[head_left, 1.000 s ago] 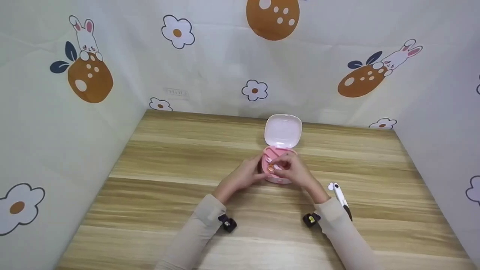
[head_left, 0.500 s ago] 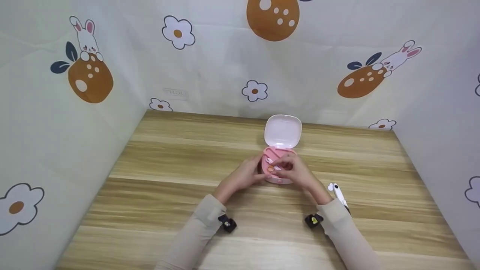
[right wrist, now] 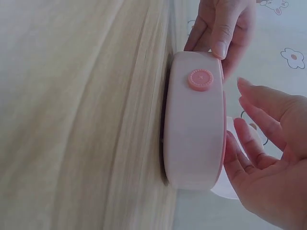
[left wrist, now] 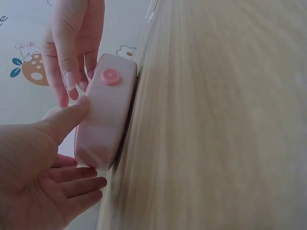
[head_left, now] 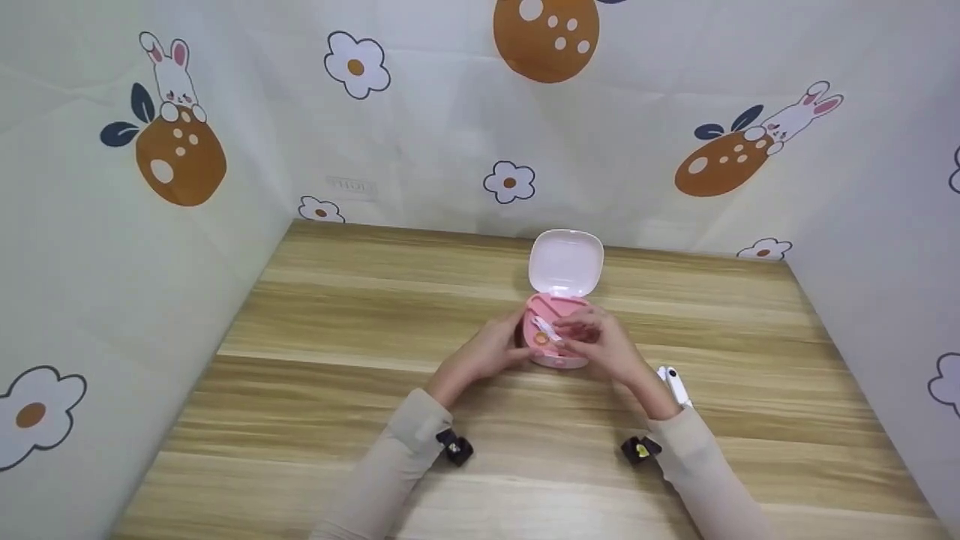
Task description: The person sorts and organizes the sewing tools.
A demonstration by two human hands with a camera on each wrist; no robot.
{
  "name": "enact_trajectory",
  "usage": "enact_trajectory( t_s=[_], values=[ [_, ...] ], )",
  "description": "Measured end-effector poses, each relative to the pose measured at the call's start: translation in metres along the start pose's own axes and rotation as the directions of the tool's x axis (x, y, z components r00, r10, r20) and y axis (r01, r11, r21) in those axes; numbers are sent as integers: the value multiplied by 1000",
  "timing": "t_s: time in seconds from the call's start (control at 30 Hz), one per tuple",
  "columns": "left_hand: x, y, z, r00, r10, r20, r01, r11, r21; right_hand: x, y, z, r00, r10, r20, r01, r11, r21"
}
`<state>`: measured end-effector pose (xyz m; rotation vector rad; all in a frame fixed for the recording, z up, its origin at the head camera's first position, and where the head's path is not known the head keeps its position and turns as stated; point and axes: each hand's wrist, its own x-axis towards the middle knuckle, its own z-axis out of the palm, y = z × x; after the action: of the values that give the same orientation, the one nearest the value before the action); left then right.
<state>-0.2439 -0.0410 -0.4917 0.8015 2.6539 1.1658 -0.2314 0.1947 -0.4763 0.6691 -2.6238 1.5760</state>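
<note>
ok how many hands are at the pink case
2. The left hand grips the left side of the pink case, and the right hand is over its right side. No other hand shows, and none seems hidden.

Head view: soft, fairly even light is filling the scene; pale glare is whitening the near part of the desk [head_left: 510,491]. Wrist views: desk grain is smearing; a dark shadow is edging the case [right wrist: 194,129].

Booth: wood-grain table [head_left: 300,412], printed walls [head_left: 435,112].
</note>
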Motion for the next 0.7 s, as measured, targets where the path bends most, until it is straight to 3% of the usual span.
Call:
enact_trajectory(
  t_s=[0.27,0.7],
  values=[
    [-1,0,0,1000,-6,4,6,1000,-9,-9,0,-6,997,27,-67,-29,999,-38],
    [0,1,0,999,-46,15,46,999,-8,-25,-1,-16,984,99,-148,-102,995,-12]
  ],
)
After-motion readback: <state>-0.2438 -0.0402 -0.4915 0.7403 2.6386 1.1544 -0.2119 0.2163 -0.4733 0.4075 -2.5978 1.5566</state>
